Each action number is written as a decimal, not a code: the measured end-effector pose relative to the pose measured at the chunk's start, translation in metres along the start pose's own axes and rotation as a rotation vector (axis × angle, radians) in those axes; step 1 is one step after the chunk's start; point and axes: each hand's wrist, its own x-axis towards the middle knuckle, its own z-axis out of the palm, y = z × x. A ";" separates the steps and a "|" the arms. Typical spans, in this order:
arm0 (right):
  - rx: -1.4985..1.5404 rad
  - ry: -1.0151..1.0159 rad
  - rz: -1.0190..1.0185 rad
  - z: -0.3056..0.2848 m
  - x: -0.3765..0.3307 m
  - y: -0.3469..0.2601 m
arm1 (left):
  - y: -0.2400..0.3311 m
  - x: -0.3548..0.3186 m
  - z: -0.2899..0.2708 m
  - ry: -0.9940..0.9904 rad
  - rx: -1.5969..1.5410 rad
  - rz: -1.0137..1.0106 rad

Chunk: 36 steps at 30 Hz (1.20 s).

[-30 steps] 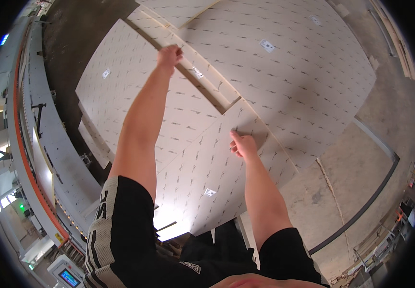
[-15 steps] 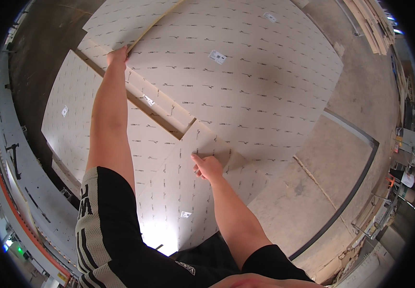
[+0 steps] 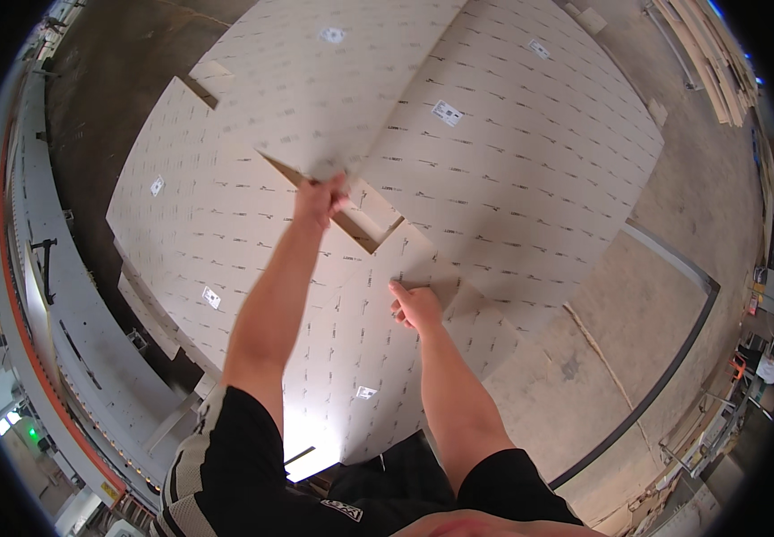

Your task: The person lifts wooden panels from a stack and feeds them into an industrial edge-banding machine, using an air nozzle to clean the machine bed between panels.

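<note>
Your left hand (image 3: 320,199) grips the edge of a big cardboard flap (image 3: 333,80), fingers closed tight on it. Your right hand (image 3: 418,307) presses flat and open on the large cardboard sheet (image 3: 217,233) below. The sheet lies over the concrete floor (image 3: 584,358), right in front of you.

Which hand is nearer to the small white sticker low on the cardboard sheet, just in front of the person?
Right. The right hand presses the cardboard sheet a short way above the small white sticker; the left hand grips a raised flap edge much farther up.
</note>
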 end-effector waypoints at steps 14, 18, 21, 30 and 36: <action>0.107 -0.001 -0.098 0.004 -0.007 0.003 | -0.111 -0.144 -0.098 0.332 -0.540 -0.097; 0.118 0.004 -0.132 0.008 -0.003 0.008 | -0.125 -0.217 -0.125 0.410 -0.654 -0.096; 0.223 -0.028 -0.139 0.007 0.018 0.021 | -0.122 -0.268 -0.144 0.527 -0.705 -0.136; 0.991 -0.123 -0.251 0.014 -0.029 0.047 | -0.167 -0.416 -0.247 0.831 -0.583 -0.157; 0.992 0.087 -0.177 0.058 -0.081 0.043 | -0.165 -0.515 -0.301 0.844 -0.652 -0.070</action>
